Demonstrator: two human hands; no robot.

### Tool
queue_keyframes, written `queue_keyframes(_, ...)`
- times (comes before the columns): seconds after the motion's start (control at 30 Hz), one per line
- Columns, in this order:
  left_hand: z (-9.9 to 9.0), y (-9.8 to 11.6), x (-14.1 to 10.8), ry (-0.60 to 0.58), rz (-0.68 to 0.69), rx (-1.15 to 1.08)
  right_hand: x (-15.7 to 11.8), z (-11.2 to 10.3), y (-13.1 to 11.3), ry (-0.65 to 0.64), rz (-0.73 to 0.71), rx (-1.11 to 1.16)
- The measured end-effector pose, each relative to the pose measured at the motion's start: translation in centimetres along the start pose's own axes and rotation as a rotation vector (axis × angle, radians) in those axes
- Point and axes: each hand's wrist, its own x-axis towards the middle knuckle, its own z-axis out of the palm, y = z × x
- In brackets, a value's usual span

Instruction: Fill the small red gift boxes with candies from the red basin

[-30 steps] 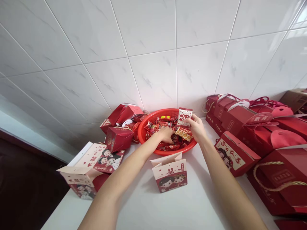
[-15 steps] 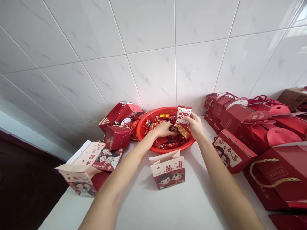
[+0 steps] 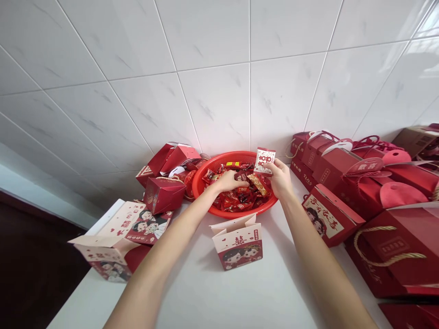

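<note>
My right hand [image 3: 281, 177] pinches a small white sachet [image 3: 264, 161] with red characters, held upright above the right side of a red plastic basket [image 3: 199, 194]. Over the basket's middle, my left hand [image 3: 229, 181] has its fingers closed on a dark red wrapped candy [image 3: 241, 177]. Red-wrapped candies [image 3: 236, 201] fill the basket, along with a gold-patterned packet [image 3: 259, 185] between my hands. In front of the basket, below both hands, stands an open cream and red gift box [image 3: 242, 244] printed with two cartoon figures.
Left of the basket, several red boxes [image 3: 163, 194] are heaped near open cream boxes [image 3: 109, 249]. Many red gift boxes with rope handles [image 3: 391, 246] crowd the right side. A tiled wall [image 3: 216, 105] rises behind the white table [image 3: 219, 301].
My left hand has lifted slightly from among the candies with the dark red wrapped candy. The right hand still holds the sachet. The whole view has shifted a little.
</note>
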Motion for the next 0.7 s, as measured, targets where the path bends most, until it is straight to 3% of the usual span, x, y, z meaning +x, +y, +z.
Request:
queue_keyframes(0.13,-0.5,-0.9,0.2,-0.023,-0.036,0.031,-0.1,0.1,0.0,0.0,-0.001,0.014)
queue_keyframes(0.37,-0.7,-1.7,0.6,0.055,-0.068,0.099,-0.1,0.1,-0.2,-0.007,0.02,-0.013)
queue_keyframes(0.7,-0.8,-0.5,0.0,0.077,-0.074,0.248,-0.1,-0.1,-0.1,-0.026,0.004,-0.02)
